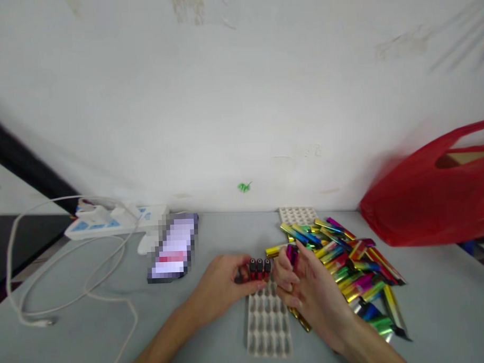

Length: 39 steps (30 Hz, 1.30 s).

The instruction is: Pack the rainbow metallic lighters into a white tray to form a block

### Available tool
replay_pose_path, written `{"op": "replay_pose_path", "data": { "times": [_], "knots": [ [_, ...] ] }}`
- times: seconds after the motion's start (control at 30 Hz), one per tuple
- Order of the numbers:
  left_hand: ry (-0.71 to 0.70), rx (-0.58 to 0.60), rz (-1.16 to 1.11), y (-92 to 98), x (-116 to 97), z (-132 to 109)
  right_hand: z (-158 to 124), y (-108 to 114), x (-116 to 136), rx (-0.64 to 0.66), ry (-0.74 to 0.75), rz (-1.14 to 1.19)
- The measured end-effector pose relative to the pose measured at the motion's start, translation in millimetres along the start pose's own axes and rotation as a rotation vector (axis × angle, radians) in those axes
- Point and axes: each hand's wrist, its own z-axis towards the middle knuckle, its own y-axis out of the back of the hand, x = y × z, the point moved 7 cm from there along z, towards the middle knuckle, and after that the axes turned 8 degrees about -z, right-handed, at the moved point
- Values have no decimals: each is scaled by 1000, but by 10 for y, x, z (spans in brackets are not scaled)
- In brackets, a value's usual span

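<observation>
Head view: grey table (211, 341), nearest ground. A pale moulded tray (268, 324) lies lengthwise on it, rows of long hollows showing, far end partly hidden by the hands. White cable (136, 316) loops over the table at far left, its plug end lying loose. Close by the tray's right edge, a gold tube (300, 320) slants out from under the right hand (303, 285).

Left hand (225, 280) reaches in over the tray's far end; grip narrow, thumb and fingers on three red pieces (260, 270) with black tops, side by side, upright (pale round marks on the tops, too small to read). Right hand just beside it, fingers curled, grip closed about a shiny purple piece (291, 255).

Beyond and right of the right hand: a loose pile of foil-bright tubes (356, 275), gold, green, blue, red, crossing at all angles. Across to the left, a phone (173, 250), screen pixelated; behind it, a white power strip (116, 223). Against the wall (239, 107), a second pale tray (297, 215); at right, a red bag (421, 196).
</observation>
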Motion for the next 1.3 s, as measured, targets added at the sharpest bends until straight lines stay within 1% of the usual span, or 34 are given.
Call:
{"op": "replay_pose_path", "data": {
  "times": [0.07,0.2,0.27,0.43,0.7,1.0,1.07,1.13,1.3],
  "knots": [
    [-2,1,1,1,1,3,2,-9,-4,20,-14,5],
    [-7,-2,-6,5,-14,4,-11,-45,-50,117,-72,7],
    [-8,-2,3,9,-24,2,-21,-51,-69,131,-87,-1],
    [-9,-3,50,21,-38,2,-38,-57,-98,95,-115,-39],
    [9,-2,10,11,-24,0,-58,2,-125,-21,-107,-91],
    [-2,-5,22,24,-44,-8,-52,-37,-126,-9,-137,-115],
    [-3,-4,18,22,-45,-11,-42,-45,-109,-13,-115,-143],
    [-3,-7,17,21,-44,-13,-34,-40,-74,-38,-57,-193],
    [3,4,-1,3,-20,-13,-39,0,69,-119,207,-328]
  ]
}}
